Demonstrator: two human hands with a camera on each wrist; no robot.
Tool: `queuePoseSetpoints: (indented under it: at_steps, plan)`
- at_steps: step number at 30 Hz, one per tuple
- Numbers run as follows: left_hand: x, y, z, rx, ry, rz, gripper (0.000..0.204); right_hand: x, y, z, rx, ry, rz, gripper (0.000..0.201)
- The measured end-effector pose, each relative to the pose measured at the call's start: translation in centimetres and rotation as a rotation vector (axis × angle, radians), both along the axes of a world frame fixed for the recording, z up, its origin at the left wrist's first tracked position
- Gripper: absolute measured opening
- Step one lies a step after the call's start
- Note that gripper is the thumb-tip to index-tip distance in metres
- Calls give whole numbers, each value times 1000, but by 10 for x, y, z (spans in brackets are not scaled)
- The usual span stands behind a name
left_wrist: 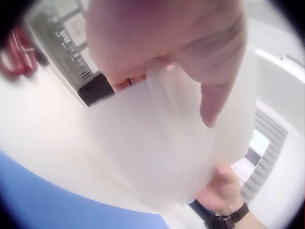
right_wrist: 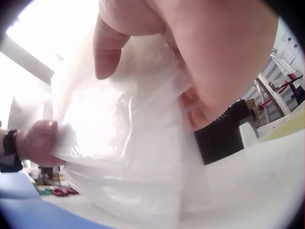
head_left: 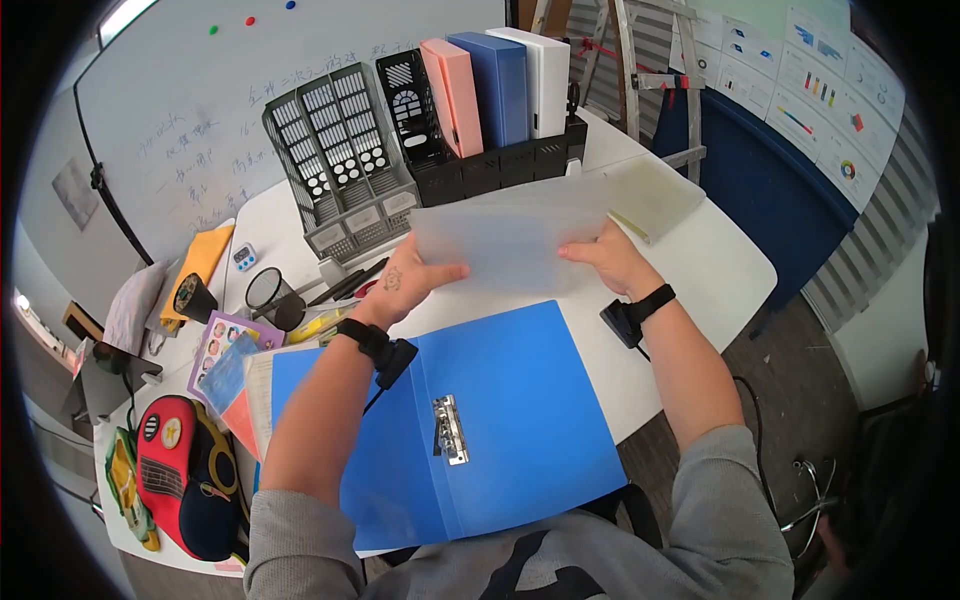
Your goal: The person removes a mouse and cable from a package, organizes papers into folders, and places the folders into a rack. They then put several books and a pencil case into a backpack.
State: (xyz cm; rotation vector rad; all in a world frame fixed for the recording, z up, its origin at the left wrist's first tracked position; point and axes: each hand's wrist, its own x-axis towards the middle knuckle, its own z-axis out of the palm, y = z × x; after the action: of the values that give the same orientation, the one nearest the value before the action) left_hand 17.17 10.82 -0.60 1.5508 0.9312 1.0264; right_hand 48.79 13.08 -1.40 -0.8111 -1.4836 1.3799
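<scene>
While the blue folder is lying open along the table's near edge, the left hand and right hand are pinching the clear sleeves above it.

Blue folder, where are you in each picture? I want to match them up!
Head view: the blue folder lies open, low in the middle.
Left wrist view: just a piece of the blue folder, bottom left.
Right wrist view: just a piece again, bottom left.
Landmark in all three: the cloudy plastic held between the left hand and right hand.
</scene>
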Motion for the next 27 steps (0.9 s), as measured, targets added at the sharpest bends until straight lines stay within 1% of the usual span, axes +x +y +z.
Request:
queuePoseSetpoints:
  at_steps: [2,3,7,10,12,13,15,16,18,19,21,22,23,24,25,27]
  plan:
    - [-2,0,-11,-20,64,-14,59,-6,0,-11,19,29,-9,63]
    - [1,-3,-17,-46,-11,28,60,-7,1,-16,27,56,-20,62]
    - [3,-4,-24,-108,-77,34,57,-8,1,-26,-17,40,-29,62]
    - [5,1,-13,-103,-59,47,56,-7,7,-22,-32,15,-19,60]
    - [5,2,-12,-47,-139,25,51,-5,1,-11,-36,46,36,65]
    - [6,-1,-15,-51,-140,25,51,-5,-1,-14,-40,45,35,65]
    - [11,-3,-19,-31,-175,116,48,-5,-3,-17,26,43,-91,66]
    - [11,-1,-19,-29,-176,115,48,-5,1,-18,28,42,-92,66]
    - [10,1,-22,-35,-176,42,49,-7,4,-17,65,169,-227,75]
    - [9,4,-26,-42,-175,40,49,-6,4,-16,58,169,-230,75]
    - [8,12,-32,-104,-99,57,52,-20,-8,16,708,-300,-693,79]
    - [8,13,-31,-104,-95,54,52,-28,-17,32,706,-297,-697,79]
    - [10,11,-31,-101,-128,29,52,-37,-28,49,985,-602,-639,80]
    - [12,8,-31,-100,-162,3,51,-44,-34,55,1251,-914,-557,82]
    - [13,6,-30,-106,-157,-4,51,-48,-32,48,1243,-916,-563,82]
    - [15,6,-25,-122,-184,-40,52,-54,-23,36,996,-1205,-234,83]
